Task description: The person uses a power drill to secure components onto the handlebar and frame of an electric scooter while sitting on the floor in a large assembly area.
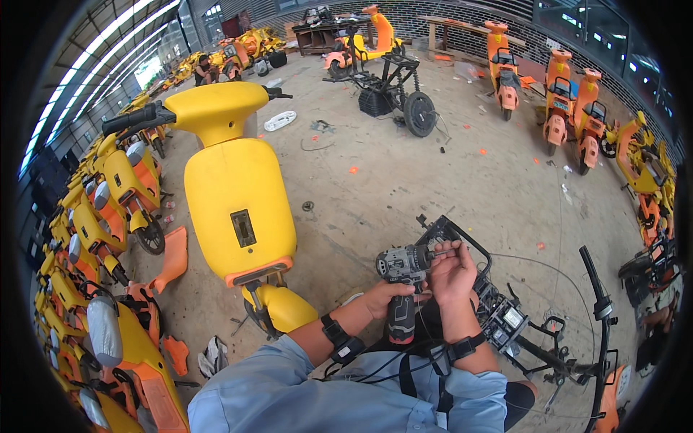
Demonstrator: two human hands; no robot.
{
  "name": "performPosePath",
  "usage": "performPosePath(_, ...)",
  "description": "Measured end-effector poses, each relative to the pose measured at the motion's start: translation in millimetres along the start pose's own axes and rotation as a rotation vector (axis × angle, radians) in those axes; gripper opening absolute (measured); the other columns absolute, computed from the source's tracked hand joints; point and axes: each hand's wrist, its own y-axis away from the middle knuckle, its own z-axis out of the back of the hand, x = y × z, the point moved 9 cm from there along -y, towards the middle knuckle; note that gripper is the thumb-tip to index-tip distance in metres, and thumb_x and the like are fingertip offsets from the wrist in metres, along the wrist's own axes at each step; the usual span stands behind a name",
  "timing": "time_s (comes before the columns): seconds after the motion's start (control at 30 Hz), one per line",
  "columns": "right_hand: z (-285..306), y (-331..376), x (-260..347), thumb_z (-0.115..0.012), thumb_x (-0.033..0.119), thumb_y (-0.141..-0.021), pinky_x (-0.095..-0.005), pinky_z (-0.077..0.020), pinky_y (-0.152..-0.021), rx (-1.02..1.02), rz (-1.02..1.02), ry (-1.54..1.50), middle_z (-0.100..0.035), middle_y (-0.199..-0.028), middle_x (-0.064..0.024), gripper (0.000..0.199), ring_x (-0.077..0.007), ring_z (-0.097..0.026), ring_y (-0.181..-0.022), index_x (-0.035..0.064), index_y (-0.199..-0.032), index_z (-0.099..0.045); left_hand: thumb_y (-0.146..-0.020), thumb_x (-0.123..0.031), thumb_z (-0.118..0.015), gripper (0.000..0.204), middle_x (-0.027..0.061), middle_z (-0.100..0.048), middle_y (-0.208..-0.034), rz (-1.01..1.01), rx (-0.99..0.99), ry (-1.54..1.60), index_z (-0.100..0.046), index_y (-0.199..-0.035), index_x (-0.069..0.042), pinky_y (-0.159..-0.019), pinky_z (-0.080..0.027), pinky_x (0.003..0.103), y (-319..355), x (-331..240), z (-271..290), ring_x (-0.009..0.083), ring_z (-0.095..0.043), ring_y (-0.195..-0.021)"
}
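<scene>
Just in front of my body, my left hand (390, 297) is wrapped round the grip of a grey and black cordless drill (404, 263). The drill's chuck points to the right. With palm turned up, my right hand (453, 273) pinches the thin metal bit (443, 252) at the chuck's front. Right beside that hand lies a stripped black scooter frame (505, 317), with wires and metal boxes exposed. To my left stands a yellow scooter (240, 202) with an orange lower trim, its front facing me.
Many yellow and orange scooters (119, 180) crowd the left side. A bare black frame with a wheel (419, 114) stands ahead, and orange scooters (559, 94) line the right wall. Orange panels (173, 260) and scraps lie on the concrete floor (361, 195). A person (206, 70) is far left.
</scene>
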Motion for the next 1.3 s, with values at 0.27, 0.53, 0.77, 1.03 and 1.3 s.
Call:
performPosePath(0.27,-7.3,41.6,77.4,-0.057,0.024,-0.102,-0.0364,-0.0505,-0.09,-0.127,0.162,0.343,-0.065,-0.116,-0.0126,0.028,-0.0262,-0.061,-0.11,0.002,-0.12,-0.06,-0.085,-0.011,-0.072,0.039,0.0118,-0.067,-0.113,0.103,-0.032,-0.079,-0.062,-0.121,0.001,-0.091,-0.058,0.042,12.4,-2.1,1.5,0.0253,-0.067,-0.1)
performPosePath(0.53,-39.6,205.3,143.5,-0.057,0.003,-0.098,-0.0326,-0.0464,-0.097,-0.112,0.362,1.301,-0.06,-0.121,-0.013,0.028,-0.0188,-0.058,-0.11,-0.0035,-0.125,-0.056,-0.089,-0.015,-0.068,0.03,0.0087,-0.069,-0.095,-0.049,-0.328,-0.108,-0.065,-0.115,0.0,-0.076,-0.056,0.033,-1.2,-40.0,70.2,0.0206,-0.067,-0.083)
performPosePath(0.77,-57.9,331.6,179.1,-0.061,0.006,-0.096,-0.0349,-0.0484,-0.089,-0.247,0.462,1.29,-0.066,-0.099,-0.0141,0.014,-0.0209,-0.06,-0.095,-0.0033,-0.106,-0.064,-0.091,-0.015,-0.066,0.023,0.0066,-0.068,-0.091,-0.146,-0.615,-0.105,-0.067,-0.109,0.0,-0.078,-0.057,0.034,-12.5,-68.9,170.3,0.0204,-0.067,-0.081)
performPosePath(1.03,-79.5,363.1,206.0,-0.063,0.006,-0.091,-0.0378,-0.0494,-0.09,-0.288,0.743,1.154,-0.064,-0.107,-0.0168,0.022,-0.0254,-0.062,-0.097,-0.0052,-0.109,-0.062,-0.089,-0.02,-0.068,0.014,0.0049,-0.063,-0.084,-0.225,-0.701,-0.132,-0.06,-0.09,-0.009,-0.079,-0.054,0.038,-24.3,-117.6,289.2,0.0207,-0.062,-0.082)
performPosePath(1.3,-206.9,484.8,248.9,-0.054,0.015,-0.097,-0.0333,-0.0467,-0.071,0.152,1.896,1.027,-0.064,-0.105,-0.0138,0.025,-0.0221,-0.061,-0.088,0.0023,-0.118,-0.06,-0.094,-0.024,-0.061,0.021,0.0076,-0.068,-0.094,-0.256,-0.798,-0.138,-0.063,-0.093,-0.003,-0.087,-0.053,0.038,-65.4,-73.6,285.0,0.0233,-0.065,-0.087)
